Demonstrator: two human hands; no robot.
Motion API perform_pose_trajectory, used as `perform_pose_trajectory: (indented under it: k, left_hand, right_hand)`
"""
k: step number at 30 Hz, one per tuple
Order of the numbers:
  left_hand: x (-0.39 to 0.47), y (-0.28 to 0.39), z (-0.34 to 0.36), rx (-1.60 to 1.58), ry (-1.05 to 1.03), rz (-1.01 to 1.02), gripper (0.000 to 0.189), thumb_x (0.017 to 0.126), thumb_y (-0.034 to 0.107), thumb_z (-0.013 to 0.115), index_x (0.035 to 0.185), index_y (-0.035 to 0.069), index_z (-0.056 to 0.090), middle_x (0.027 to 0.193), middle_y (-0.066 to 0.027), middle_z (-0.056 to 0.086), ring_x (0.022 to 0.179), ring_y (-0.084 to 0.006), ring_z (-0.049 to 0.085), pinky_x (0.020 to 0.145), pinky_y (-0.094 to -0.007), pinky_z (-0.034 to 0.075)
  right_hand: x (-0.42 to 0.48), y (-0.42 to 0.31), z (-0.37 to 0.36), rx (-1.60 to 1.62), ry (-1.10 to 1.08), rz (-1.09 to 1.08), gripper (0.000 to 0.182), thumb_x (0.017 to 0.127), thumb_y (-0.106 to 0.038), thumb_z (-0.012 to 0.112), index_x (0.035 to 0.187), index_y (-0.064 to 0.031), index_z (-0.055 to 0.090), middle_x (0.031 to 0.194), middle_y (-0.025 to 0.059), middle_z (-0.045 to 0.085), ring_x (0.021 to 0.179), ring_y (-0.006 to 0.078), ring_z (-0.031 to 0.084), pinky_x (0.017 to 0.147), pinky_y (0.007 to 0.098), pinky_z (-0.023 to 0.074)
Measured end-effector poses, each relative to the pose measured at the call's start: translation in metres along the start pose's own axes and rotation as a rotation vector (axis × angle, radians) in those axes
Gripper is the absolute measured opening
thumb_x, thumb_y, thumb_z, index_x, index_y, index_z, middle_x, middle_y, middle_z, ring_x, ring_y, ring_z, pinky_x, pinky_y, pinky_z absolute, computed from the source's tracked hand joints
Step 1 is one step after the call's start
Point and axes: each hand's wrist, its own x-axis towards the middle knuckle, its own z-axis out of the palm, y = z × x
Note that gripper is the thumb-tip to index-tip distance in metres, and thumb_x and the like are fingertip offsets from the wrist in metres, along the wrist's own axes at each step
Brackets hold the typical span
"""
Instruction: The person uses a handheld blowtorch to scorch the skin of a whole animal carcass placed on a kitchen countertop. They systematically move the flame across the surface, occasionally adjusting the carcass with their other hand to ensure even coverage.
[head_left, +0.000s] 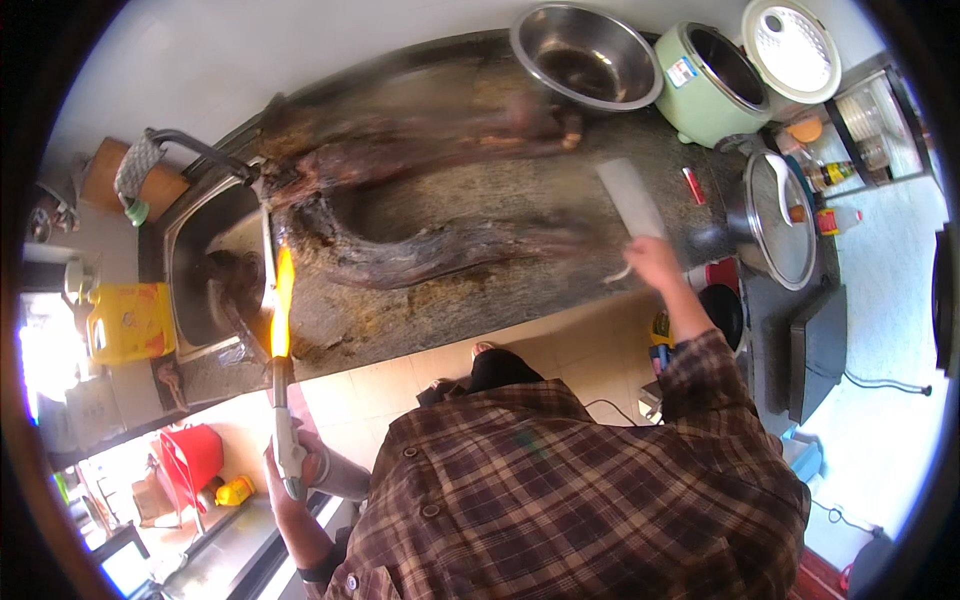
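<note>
A gas torch (283, 435) with a canister is gripped in my left hand (309, 454), in front of the counter's near edge. Its yellow flame (282, 300) reaches toward the sink's right rim. My right hand (651, 260) grasps a cleaver (631, 196), its broad blade pointing away over the counter. Two long, darkened pieces of meat lie on the counter: one toward the back (405, 154), one curved in front (420, 259). Their left ends are charred and close together. The front piece's blurred right end lies near my right hand.
At the left is a metal sink (171, 300) with dark pieces in it, a faucet (199, 146) and a yellow jug (131, 322). Along the back right stand a steel basin (585, 60) and a green rice cooker (701, 97). A red lighter (694, 186) lies near a lidded pot (780, 225).
</note>
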Motion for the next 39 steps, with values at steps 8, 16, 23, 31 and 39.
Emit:
perform_pose_trajectory:
  k: [8,16,23,31,39]
  left_hand:
    - [0.012,0.020,-0.004,0.161,-0.112,0.138,0.049,0.068,0.018,0.075,0.106,0.000,0.053,0.078,-0.0032,0.062,0.074,-0.0105,0.058,0.070,-0.0248,0.047]
    - [0.043,0.016,-0.050,0.290,-0.295,0.297,0.040,0.069,0.018,0.070,0.102,0.001,0.055,0.079,-0.0064,0.064,0.074,-0.0182,0.062,0.071,-0.0291,0.048]
    - [0.089,-0.021,-0.117,0.143,-0.505,0.303,0.035,0.071,0.017,0.071,0.098,0.001,0.055,0.080,-0.0049,0.063,0.074,-0.0142,0.060,0.070,-0.0274,0.048]
    - [0.129,-0.031,-0.155,0.085,-0.699,0.442,0.029,0.070,0.018,0.071,0.088,0.003,0.055,0.075,-0.0051,0.062,0.070,-0.0152,0.060,0.066,-0.0295,0.048]
    - [0.142,-0.058,-0.162,-0.066,-0.684,0.309,0.048,0.072,0.019,0.072,0.113,0.004,0.050,0.087,0.0022,0.056,0.073,-0.0057,0.050,0.060,-0.0194,0.039]
  right_hand:
    - [-0.064,0.039,0.009,0.727,-0.045,0.313,0.017,0.086,-0.019,0.054,0.072,-0.0121,0.048,0.054,-0.0029,0.044,0.040,0.0074,0.039,0.037,0.0208,0.0315]
    - [-0.163,0.051,0.126,0.535,-0.195,0.341,0.018,0.083,-0.018,0.059,0.074,-0.0041,0.053,0.061,0.0037,0.055,0.051,0.0115,0.050,0.046,0.0266,0.0392]
    - [-0.258,-0.069,0.162,0.399,-0.099,0.421,0.021,0.081,-0.023,0.060,0.077,-0.0026,0.056,0.065,0.0049,0.059,0.054,0.0130,0.056,0.047,0.0269,0.0417]
    - [-0.318,-0.163,0.196,0.376,0.088,0.341,0.021,0.081,-0.020,0.060,0.069,-0.0037,0.052,0.063,0.0052,0.059,0.053,0.0109,0.054,0.047,0.0260,0.0407]
    - [-0.444,-0.155,0.262,0.672,0.290,0.612,0.022,0.080,-0.018,0.061,0.089,0.0023,0.060,0.074,0.0096,0.063,0.061,0.0157,0.059,0.056,0.0278,0.0487]
